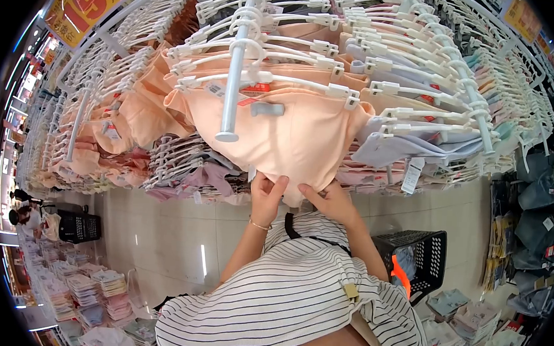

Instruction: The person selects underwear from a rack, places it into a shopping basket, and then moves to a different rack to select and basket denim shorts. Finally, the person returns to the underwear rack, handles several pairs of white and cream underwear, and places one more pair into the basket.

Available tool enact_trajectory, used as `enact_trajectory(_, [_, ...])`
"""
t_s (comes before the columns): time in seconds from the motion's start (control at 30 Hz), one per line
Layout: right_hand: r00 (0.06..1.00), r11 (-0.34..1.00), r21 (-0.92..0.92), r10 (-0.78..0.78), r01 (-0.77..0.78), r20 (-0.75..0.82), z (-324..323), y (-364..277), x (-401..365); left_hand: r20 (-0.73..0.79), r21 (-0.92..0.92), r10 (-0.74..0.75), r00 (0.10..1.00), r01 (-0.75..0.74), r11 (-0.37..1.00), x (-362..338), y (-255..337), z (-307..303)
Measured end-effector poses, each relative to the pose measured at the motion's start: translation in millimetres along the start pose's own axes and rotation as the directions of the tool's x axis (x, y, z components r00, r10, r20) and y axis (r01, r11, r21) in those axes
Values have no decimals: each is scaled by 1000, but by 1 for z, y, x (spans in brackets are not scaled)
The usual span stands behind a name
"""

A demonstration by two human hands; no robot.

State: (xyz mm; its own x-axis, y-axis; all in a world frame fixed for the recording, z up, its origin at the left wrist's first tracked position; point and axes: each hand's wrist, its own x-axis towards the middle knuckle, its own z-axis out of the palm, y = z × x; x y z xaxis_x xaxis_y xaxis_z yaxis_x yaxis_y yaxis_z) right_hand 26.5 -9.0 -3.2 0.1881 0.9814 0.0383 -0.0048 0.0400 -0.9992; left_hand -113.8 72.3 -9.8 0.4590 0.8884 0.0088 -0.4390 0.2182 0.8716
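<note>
Tiled shop floor (159,229) extends below the metal display rod (232,81). Peach garment (304,140) hangs from the rod, lower edge pinched by left hand (267,190) and right hand (331,198); light, even pressure should spare the hanger clips (351,103).

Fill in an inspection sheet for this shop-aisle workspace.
Surface: glossy tiled floor below; the garment hangs above it.
Job's things: front pair of peach briefs on a white clip hanger, on a metal display hook.
Clutter: black perforated basket beside the wearer; stacks of folded goods low on the left.
Hands: left hand and right hand both pinch the briefs' lower edge.
Cables: nothing seen.
Surroundings: packed garment racks; yellow price sign at upper left.
</note>
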Motion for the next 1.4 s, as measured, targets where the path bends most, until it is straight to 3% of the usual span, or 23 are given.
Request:
enact_trajectory(0.03, [1000,1000,-23,-17,17,9,0,-1,-1,15,73,51,999,-51,996,-2,1,1])
enact_trajectory(0.23, [996,929,368,-18,48,-85,2,-15,-12,10,134,72,997,-73,988,-3,10,0])
enact_trajectory(0.43, [996,951,302,-45,67,-76,1,-17,-11,53,139,16,998,-24,990,-5,6,0])
enact_trajectory(0.53, [995,909,411,-36,72,-93,8,-19,-11,125,186,-77,989,53,981,-3,3,-13])
enact_trajectory(0.63, [997,897,436,-67,75,-34,11,-16,-12,140,164,-76,987,52,985,-2,2,-13])
enact_trajectory(0.73, [996,897,441,0,-41,91,5,-16,-16,115,128,-36,993,21,992,-2,2,-10])
enact_trajectory(0.83, [984,896,412,-179,166,-8,5,-9,-25,68,69,-20,997,15,997,-2,3,-7])
enact_trajectory(0.93, [985,879,472,-135,70,105,-8,-12,-49,50,76,-33,998,29,997,-2,5,-5])
enact_trajectory(1.03, [979,898,438,-124,41,163,-19,-17,-82,60,56,-58,996,55,997,-1,9,-3])
enact_trajectory(1.13, [982,919,390,-15,-61,190,-30,-27,-112,81,22,-56,995,55,998,0,10,1])
enact_trajectory(1.23, [986,971,229,-106,74,131,-29,-40,-117,108,-28,-59,992,63,998,0,12,6])
enact_trajectory(1.33, [962,914,323,-269,244,35,-21,-44,-103,128,-40,-51,990,56,998,-1,14,11])
enact_trajectory(1.4, [955,858,428,-292,284,-47,-19,-51,-89,126,-79,-73,989,84,993,-2,18,15])
